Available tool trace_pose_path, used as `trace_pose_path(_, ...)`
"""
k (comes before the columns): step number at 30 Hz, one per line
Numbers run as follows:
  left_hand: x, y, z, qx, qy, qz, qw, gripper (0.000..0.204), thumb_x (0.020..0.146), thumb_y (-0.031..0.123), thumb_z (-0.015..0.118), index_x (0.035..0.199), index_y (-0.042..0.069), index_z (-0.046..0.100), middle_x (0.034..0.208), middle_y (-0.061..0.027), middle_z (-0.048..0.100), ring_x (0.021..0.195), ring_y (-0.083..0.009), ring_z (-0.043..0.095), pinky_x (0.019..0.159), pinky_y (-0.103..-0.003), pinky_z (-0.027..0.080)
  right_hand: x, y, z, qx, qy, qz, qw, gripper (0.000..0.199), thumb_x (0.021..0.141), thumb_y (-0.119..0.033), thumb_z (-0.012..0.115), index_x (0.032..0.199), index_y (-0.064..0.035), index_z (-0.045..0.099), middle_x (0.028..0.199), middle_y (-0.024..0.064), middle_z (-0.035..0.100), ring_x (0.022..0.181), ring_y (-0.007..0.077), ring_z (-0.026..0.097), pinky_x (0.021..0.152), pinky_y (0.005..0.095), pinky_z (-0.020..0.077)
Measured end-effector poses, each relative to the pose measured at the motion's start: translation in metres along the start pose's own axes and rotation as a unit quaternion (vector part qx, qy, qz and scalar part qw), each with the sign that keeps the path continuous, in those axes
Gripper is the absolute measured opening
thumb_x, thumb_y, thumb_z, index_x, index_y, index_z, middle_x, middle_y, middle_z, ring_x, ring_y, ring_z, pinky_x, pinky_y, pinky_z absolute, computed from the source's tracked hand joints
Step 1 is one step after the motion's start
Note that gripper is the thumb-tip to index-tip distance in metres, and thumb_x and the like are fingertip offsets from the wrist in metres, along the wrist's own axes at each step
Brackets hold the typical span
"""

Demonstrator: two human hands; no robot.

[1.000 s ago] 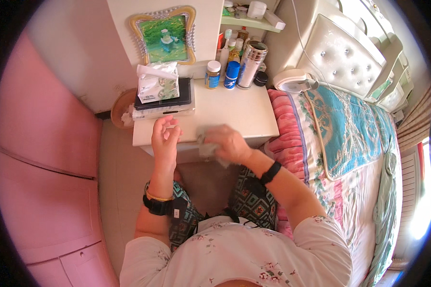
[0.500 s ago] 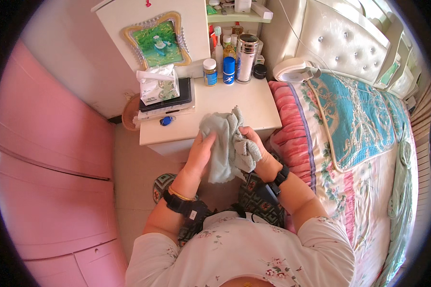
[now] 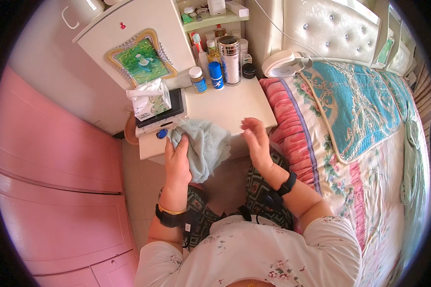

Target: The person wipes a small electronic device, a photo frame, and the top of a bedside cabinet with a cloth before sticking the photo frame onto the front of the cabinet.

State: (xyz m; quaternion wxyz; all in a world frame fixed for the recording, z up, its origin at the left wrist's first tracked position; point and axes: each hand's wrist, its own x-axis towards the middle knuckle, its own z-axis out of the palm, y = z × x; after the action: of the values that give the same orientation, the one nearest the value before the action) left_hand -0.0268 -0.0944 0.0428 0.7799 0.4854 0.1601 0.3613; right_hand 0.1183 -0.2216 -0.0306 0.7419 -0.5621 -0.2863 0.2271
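A pale grey-green cloth (image 3: 207, 147) hangs bunched from my left hand (image 3: 178, 160), whose thumb presses on it while the other fingers are hidden behind the fabric. It is held over the front edge of the white cabinet top (image 3: 225, 107). To the right of the cloth and apart from it, my right hand (image 3: 257, 143) is raised with its fingers loosely curved and apart, holding nothing. A small blue object (image 3: 162, 133) lies on the cabinet top just left of the cloth.
A tissue box (image 3: 152, 103) rests on a dark flat case at the left. Behind stand a white-capped jar (image 3: 198, 80), a blue bottle (image 3: 216, 76), a tall metal-topped flask (image 3: 231, 67) and a black jar (image 3: 248, 71). The bed (image 3: 330, 186) flanks the right, pink doors (image 3: 57, 158) the left.
Both hands gripped the cloth before; my right hand has let go and drawn away from it. My left hand has carried the cloth leftward. The view has shifted slightly.
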Motion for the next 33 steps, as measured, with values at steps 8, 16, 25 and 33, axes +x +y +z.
trace_pose_path(8, 0.002, -0.039, 0.004, 0.017, 0.021, 0.024, 0.999, 0.045, 0.082, 0.008, 0.052, 0.125, 0.004, 0.037, 0.12, -0.0089, 0.047, 0.109, -0.0199, 0.047, 0.09, -0.034, 0.041, -0.014, -0.003, 0.041, 0.029, -0.217, 0.026, 0.975, 0.085, 0.07, -0.024, 0.07, 0.134, 0.0002, 0.02, 0.13, 0.0176, 0.036, 0.123, 0.0239, 0.034, 0.099, 0.0337, 0.0287)
trace_pose_path(16, 0.016, 0.001, -0.018, 0.458, -0.192, 0.184, 0.849, 0.065, 0.066, 0.006, 0.066, 0.125, 0.004, 0.039, 0.122, -0.0142, 0.044, 0.114, -0.0246, 0.043, 0.095, -0.035, 0.034, 0.019, -0.04, 0.01, -0.348, -0.271, -0.109, 0.891, 0.058, 0.065, -0.004, 0.063, 0.119, -0.0031, 0.043, 0.103, 0.0137, 0.052, 0.096, 0.0221, 0.052, 0.083, 0.0309, 0.0418)
trace_pose_path(25, 0.02, -0.026, -0.017, 0.214, -0.034, 0.011, 0.976, 0.041, 0.071, -0.002, 0.063, 0.11, -0.001, 0.05, 0.097, -0.0076, 0.059, 0.087, -0.0136, 0.057, 0.076, -0.026, 0.046, 0.033, -0.014, 0.001, 0.002, -0.239, 0.03, 0.971, 0.082, 0.068, -0.015, 0.068, 0.136, -0.0055, 0.023, 0.128, 0.0108, 0.037, 0.109, 0.0183, 0.041, 0.091, 0.0305, 0.0347)
trace_pose_path(33, 0.018, -0.058, -0.026, 0.236, -0.007, -0.009, 0.972, 0.047, 0.067, 0.005, 0.069, 0.108, -0.001, 0.046, 0.105, -0.0092, 0.05, 0.094, -0.018, 0.051, 0.081, -0.03, 0.043, 0.037, -0.009, 0.001, 0.214, -0.043, 0.12, 0.969, 0.046, 0.076, 0.002, 0.051, 0.121, -0.0018, 0.041, 0.114, 0.0123, 0.049, 0.104, 0.0189, 0.048, 0.085, 0.0303, 0.043)
